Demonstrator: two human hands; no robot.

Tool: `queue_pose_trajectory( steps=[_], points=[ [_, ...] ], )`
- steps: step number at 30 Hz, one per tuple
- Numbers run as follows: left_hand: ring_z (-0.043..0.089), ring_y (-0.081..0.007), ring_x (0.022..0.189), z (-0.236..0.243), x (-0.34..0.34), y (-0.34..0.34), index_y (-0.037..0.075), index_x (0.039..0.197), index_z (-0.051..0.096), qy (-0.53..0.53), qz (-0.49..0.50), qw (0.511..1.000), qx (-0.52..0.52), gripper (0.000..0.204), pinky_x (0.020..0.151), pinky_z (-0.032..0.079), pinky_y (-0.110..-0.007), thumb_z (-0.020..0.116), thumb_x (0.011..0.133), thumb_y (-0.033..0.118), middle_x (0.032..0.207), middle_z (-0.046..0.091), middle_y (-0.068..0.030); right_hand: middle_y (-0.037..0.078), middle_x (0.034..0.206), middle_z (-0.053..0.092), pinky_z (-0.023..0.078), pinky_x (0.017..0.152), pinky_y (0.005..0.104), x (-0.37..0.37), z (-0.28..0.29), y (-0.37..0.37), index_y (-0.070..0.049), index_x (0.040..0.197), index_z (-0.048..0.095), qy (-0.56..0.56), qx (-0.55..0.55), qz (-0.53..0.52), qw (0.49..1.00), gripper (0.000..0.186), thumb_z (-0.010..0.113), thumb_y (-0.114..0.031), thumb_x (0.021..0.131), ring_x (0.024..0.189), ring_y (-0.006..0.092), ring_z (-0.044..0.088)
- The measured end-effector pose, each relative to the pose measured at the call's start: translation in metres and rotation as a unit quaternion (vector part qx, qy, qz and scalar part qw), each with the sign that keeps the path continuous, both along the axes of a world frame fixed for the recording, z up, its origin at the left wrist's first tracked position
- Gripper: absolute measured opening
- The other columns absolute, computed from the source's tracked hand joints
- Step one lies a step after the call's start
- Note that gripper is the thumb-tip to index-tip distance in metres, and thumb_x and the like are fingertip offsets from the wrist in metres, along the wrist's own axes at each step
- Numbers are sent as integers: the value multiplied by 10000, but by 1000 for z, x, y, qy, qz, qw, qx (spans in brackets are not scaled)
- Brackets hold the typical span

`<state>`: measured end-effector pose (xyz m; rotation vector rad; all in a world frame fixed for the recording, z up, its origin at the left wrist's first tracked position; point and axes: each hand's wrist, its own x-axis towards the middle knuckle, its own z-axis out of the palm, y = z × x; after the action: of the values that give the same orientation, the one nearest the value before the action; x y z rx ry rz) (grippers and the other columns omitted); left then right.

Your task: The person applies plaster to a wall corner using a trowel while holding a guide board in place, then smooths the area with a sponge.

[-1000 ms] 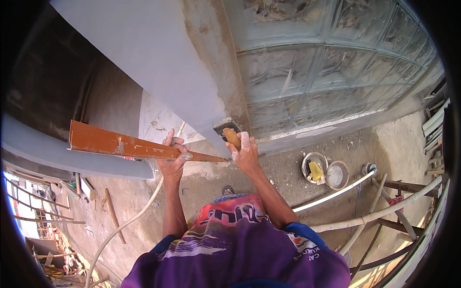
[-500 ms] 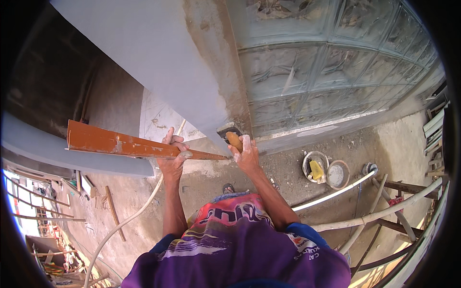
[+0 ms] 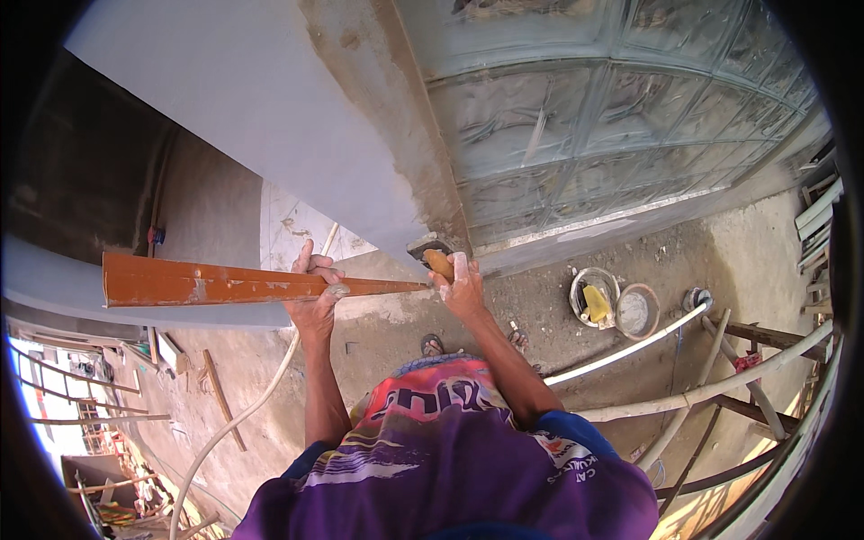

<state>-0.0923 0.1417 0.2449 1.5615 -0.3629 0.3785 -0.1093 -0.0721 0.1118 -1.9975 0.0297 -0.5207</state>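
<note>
My left hand (image 3: 314, 302) grips a long orange-brown straightedge (image 3: 193, 283), dusted with pale smears, which stretches from the left to just below the column's lower end. My right hand (image 3: 463, 292) is closed on a trowel's tan handle (image 3: 438, 264). The trowel's dark flat blade (image 3: 423, 244) lies at the lower part of the grey column (image 3: 270, 99), on or beside a damp brownish strip (image 3: 364, 85) along its edge; whether it touches is hard to tell. My fingers are crusted with pale material.
A glass-block wall (image 3: 576, 135) fills the upper right. Two buckets (image 3: 637, 310) with a yellow object (image 3: 596, 304) stand on the dusty floor at right. Pipes and poles (image 3: 711, 396) cross the lower right. A pale hose (image 3: 234, 423) and loose wooden pieces (image 3: 225, 396) lie at left.
My left hand and the straightedge have shifted a little left, the straightedge's wide end also lower. My view has shifted slightly. The trowel stays near the same spot.
</note>
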Motion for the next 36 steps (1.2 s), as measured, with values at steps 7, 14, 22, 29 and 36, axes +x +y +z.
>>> queue_pose_trajectory(
  steps=[7, 14, 22, 29, 36],
  points=[
    [566, -144, 737, 2, -3, 1, -29, 1309, 452, 30, 28, 999, 33, 812, 763, 542, -323, 834, 637, 222, 922, 568, -110, 230, 886, 593, 410, 759, 451, 17, 65, -25, 35, 997, 489, -58, 42, -80, 994, 385, 725, -128, 741, 824, 398, 540],
    [569, -137, 716, 3, 6, -3, -44, 1300, 453, 9, -14, 999, 39, 782, 719, 549, -317, 815, 670, 245, 950, 565, -109, 207, 907, 598, 385, 808, 448, 3, -55, 2, 9, 1008, 488, 22, -9, 9, 1000, 364, 702, -125, 746, 850, 388, 556],
    [566, -129, 744, 10, 19, -17, -12, 1306, 463, 18, -25, 997, 68, 773, 730, 535, -298, 812, 679, 276, 986, 567, -114, 173, 903, 587, 384, 803, 415, 20, 23, -23, 14, 947, 514, -109, 35, -150, 982, 386, 763, -139, 695, 831, 333, 543],
    [598, -152, 750, 10, 36, -13, -37, 1252, 481, -22, -111, 986, 120, 746, 692, 553, -310, 760, 703, 385, 1011, 587, -141, 182, 889, 571, 379, 798, 434, -8, -108, 27, -4, 988, 511, 16, 23, -71, 997, 350, 709, -121, 725, 859, 357, 550],
    [622, -200, 741, 3, 61, -14, 23, 1004, 513, -68, -172, 974, 128, 504, 677, 559, -333, 741, 746, 390, 1003, 582, -191, 171, 964, 547, 410, 833, 457, -11, -72, 9, -5, 1009, 517, -3, 106, -247, 963, 358, 635, -33, 672, 944, 362, 526]
  ],
)
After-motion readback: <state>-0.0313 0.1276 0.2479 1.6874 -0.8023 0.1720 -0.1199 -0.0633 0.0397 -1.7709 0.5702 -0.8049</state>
